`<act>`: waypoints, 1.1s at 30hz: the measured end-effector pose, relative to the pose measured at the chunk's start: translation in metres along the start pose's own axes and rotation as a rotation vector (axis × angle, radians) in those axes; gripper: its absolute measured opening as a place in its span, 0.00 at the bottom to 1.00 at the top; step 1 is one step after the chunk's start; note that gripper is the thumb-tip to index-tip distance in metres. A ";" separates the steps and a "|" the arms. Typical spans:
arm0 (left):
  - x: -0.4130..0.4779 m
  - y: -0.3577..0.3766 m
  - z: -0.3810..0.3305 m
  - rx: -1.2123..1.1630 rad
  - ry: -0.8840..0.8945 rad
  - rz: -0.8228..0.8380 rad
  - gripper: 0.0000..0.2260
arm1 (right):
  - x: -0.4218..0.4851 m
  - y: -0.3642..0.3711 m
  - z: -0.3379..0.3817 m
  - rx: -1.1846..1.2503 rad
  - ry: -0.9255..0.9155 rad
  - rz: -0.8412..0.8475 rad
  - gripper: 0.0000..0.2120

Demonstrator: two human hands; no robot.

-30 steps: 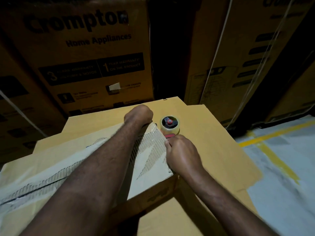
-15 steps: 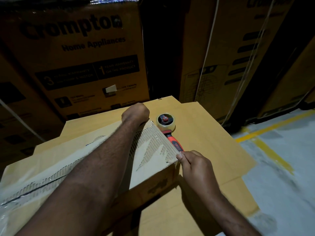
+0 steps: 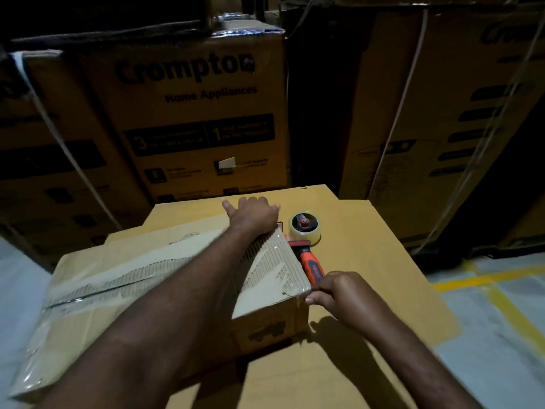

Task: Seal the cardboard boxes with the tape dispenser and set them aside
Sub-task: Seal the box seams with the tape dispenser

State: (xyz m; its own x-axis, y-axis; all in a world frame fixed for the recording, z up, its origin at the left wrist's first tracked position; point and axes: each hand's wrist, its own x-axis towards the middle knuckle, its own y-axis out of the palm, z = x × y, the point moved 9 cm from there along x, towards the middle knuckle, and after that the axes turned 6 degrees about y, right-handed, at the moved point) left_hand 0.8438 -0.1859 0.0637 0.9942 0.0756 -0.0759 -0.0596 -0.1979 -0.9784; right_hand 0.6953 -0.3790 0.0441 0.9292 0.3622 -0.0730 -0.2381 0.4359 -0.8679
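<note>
we see it all through one wide-angle camera worn on the head, facing forward and tilted steeply down toward the work. it sits close above the cardboard box (image 3: 88, 261), whose near end fills the lower left (the lens bends lines toward the frame's edges). the far edge of the flat cardboard sheet (image 3: 368, 246) lies near a wall of stacked cartons (image 3: 200, 113); floor (image 3: 501, 335) shows at right.

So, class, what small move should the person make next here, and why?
Probably grip the box with both hands and lift it aside. Its top seam already carries tape, the tape dispenser lies untouched beside it, the left hand rests open on the far end, and the right hand touches the near corner.
</note>
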 end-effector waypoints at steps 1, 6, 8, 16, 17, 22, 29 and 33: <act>-0.011 -0.001 0.000 -0.002 0.018 0.033 0.29 | 0.003 -0.004 -0.001 -0.080 0.052 0.073 0.12; -0.092 -0.003 0.000 -0.069 0.119 0.068 0.30 | 0.021 -0.071 0.048 -0.037 0.013 -0.275 0.17; -0.119 0.001 -0.006 -0.072 0.192 0.055 0.27 | 0.042 -0.062 0.083 0.077 -0.099 -0.280 0.18; -0.174 -0.001 0.061 0.018 0.150 0.058 0.27 | 0.068 0.001 0.113 -0.073 -0.241 -0.276 0.17; -0.183 -0.002 0.078 0.015 0.124 0.067 0.27 | 0.067 0.000 0.113 -0.090 -0.235 -0.286 0.18; -0.222 -0.012 0.166 -0.021 0.012 0.057 0.26 | 0.066 0.003 0.114 -0.119 -0.240 -0.299 0.18; -0.264 -0.027 0.278 -0.104 -0.192 -0.047 0.27 | 0.069 0.006 0.109 -0.097 -0.199 -0.330 0.15; -0.267 -0.027 0.295 -0.344 -0.247 -0.218 0.26 | 0.071 0.006 0.108 -0.193 -0.166 -0.336 0.13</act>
State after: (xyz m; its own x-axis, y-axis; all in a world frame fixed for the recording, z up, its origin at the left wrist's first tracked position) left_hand 0.5541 0.0879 0.0534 0.9268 0.3735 0.0398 0.2224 -0.4602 -0.8595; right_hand 0.7290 -0.2620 0.0863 0.8842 0.3613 0.2959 0.1419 0.3957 -0.9073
